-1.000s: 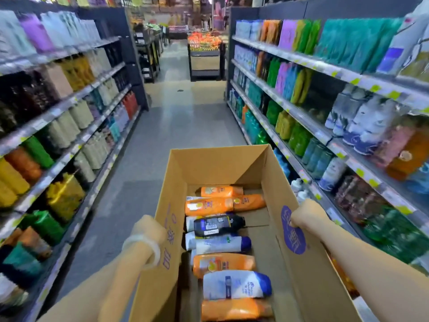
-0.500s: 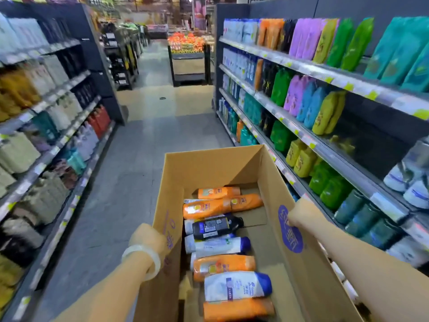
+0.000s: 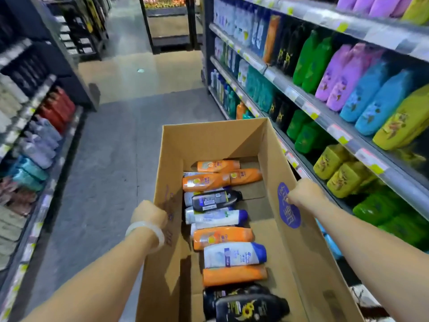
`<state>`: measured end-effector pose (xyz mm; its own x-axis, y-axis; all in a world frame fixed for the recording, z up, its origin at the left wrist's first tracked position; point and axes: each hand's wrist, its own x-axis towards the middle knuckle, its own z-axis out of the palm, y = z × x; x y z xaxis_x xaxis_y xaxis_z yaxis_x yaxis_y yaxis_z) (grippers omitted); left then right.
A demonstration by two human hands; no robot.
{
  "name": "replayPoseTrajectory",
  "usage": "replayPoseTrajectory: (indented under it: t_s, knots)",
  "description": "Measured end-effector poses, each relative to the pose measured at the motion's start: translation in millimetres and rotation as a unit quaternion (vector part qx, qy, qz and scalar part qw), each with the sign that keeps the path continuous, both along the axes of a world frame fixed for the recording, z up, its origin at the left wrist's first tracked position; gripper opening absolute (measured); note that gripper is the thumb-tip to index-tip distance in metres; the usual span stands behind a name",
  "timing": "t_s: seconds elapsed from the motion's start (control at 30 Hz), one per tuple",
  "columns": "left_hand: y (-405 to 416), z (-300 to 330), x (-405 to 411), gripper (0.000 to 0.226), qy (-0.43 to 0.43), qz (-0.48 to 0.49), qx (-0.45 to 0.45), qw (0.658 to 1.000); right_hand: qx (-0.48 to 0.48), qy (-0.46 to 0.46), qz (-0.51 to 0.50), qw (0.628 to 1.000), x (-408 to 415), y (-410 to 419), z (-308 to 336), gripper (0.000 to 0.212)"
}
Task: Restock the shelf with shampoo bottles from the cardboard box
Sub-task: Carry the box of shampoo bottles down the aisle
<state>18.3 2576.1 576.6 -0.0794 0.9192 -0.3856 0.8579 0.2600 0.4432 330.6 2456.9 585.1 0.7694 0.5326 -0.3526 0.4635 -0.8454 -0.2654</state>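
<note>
A long open cardboard box (image 3: 209, 140) sits in front of me in a store aisle. Several shampoo bottles lie flat inside it: orange ones (image 3: 222, 237), white ones with blue caps (image 3: 234, 254), and black ones (image 3: 250, 307). My left hand (image 3: 148, 213) grips the box's left wall from outside; a pale bangle circles that wrist. My right hand (image 3: 301, 196) grips the top edge of the right wall, beside a purple round print. The shelf (image 3: 329, 122) on the right holds green, purple, blue and yellow bottles.
Another shelving unit (image 3: 34, 140) with red, lilac and teal bottles runs along the left. The grey aisle floor (image 3: 111, 159) stretches ahead to a tan strip and a produce display stand (image 3: 169, 22) at the far end.
The box and I have moved forward along the aisle; the shelves slide past on both sides. Both hands keep the same hold on the box walls. Black bottles at the near end have come into view.
</note>
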Motion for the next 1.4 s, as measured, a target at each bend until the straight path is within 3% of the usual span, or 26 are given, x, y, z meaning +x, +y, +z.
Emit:
replayPoseTrajectory:
  t_s: [0.17, 0.37, 0.5, 0.6, 0.67, 1.0, 1.1, 1.17, 1.27, 1.4]
  knots:
    - [79.5, -35.6, 61.2, 0.013, -0.02, 0.02, 0.0, 1.0, 0.01, 0.024, 0.012, 1.0, 62.9, 93.1, -46.9, 0.029]
    - [153.5, -127.3, 130.6, 0.014, -0.05, 0.075, -0.037, 0.995, -0.012, 0.055, 0.002, 0.998, 131.3, 187.2, -135.1, 0.015]
    - [198.3, -203.2, 173.0, 0.009, -0.07, 0.092, -0.051, 0.992, -0.024, 0.038, 0.001, 0.999, 169.1, 234.9, -208.8, 0.027]
    - [231.2, -280.1, 196.6, 0.026, -0.093, 0.121, -0.069, 0.986, -0.028, 0.024, 0.004, 0.999, 192.7, 266.2, -272.0, 0.03]
    - [245.3, -325.0, 209.9, 0.025, -0.084, 0.12, -0.078, 0.986, -0.038, 0.017, 0.003, 0.999, 203.9, 281.8, -315.0, 0.031]
    - [278.5, -535.7, 259.0, 0.017, -0.04, 0.102, -0.066, 0.992, -0.051, 0.039, -0.04, 0.997, 247.9, 302.4, -530.0, 0.043]
    - [270.1, -582.9, 267.4, 0.013, -0.029, 0.104, -0.081, 0.991, -0.059, 0.033, -0.046, 0.997, 251.8, 299.0, -579.8, 0.026]
    - [259.7, -606.2, 273.5, 0.012, -0.017, 0.105, -0.089, 0.99, -0.047, 0.03, -0.077, 0.995, 251.9, 293.3, -608.3, 0.015]
    - [256.7, -628.4, 275.9, 0.02, 0.023, 0.087, -0.079, 0.993, -0.046, -0.004, -0.123, 0.991, 252.3, 293.1, -629.0, 0.025]
    - [258.0, -621.1, 275.4, 0.02, 0.039, 0.088, -0.095, 0.991, -0.067, 0.01, -0.106, 0.992, 251.1, 292.9, -621.7, 0.032]
